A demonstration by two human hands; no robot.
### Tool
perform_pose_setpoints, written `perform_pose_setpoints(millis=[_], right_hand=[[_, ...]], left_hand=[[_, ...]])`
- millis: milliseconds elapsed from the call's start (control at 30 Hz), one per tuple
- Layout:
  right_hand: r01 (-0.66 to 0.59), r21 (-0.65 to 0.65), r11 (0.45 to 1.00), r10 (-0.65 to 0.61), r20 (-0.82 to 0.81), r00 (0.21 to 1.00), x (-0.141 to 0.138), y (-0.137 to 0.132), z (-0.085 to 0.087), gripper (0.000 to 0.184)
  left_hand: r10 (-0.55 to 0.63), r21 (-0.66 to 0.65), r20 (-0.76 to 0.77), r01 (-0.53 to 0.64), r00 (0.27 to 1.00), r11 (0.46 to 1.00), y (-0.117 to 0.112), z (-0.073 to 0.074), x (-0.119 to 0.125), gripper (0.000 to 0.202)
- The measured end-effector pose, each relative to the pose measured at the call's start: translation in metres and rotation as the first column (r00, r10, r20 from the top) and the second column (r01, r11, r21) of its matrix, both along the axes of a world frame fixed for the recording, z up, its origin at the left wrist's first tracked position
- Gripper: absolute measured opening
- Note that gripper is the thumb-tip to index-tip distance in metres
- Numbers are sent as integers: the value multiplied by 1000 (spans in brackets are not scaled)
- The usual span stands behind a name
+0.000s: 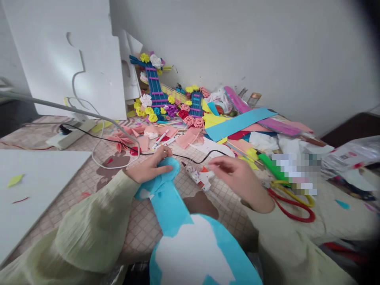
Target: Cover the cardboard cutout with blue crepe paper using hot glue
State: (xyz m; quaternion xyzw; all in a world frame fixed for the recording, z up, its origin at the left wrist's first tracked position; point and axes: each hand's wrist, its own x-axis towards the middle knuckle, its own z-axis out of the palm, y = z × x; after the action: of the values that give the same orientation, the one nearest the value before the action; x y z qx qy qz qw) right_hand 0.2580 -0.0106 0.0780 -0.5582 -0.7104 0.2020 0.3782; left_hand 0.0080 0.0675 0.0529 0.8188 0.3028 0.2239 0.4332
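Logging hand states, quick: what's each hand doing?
Left hand: closed, holding the blue-and-white cutout.
Right hand: loosely curled; can't tell whether it's holding anything.

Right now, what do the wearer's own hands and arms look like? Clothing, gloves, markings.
Left hand and right hand: both bare, no gloves, rings or watch to be seen. Left sleeve: long, pale green, loose and puffy, finely creased, ending at the wrist. Right sleeve: same pale green, long, blurrier. No printed markings visible on either.
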Motion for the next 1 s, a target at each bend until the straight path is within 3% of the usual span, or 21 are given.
perform_pose_setpoints(millis=[100, 233, 533, 767, 1000], right_hand=[[-265, -206, 942, 248, -101, 963, -31, 13, -13, 18], [-374, -208, 904, 346, -161, 924, -53, 25, -28, 15], [-300, -113, 947, 275, -197, 941, -61, 21, -34, 20], [-402, -261, 878, 291, -376, 880, -56, 23, -42, 14], [-396, -274, 877, 262, -418, 870, -50, 21, -44, 16]], left_hand=[[10, -43, 91, -6, 996, 999, -1, 1, -1, 28], [11, -93, 160, 4, 987, 996, -2, 2, -1, 31], [58, -29, 156, -54, 986, 998, -7, 4, 5, 20], [74, -92, 155, -60, 985, 994, -7, 3, 4, 20], [54, -142, 203, -25, 978, 990, -7, 2, 4, 22]])
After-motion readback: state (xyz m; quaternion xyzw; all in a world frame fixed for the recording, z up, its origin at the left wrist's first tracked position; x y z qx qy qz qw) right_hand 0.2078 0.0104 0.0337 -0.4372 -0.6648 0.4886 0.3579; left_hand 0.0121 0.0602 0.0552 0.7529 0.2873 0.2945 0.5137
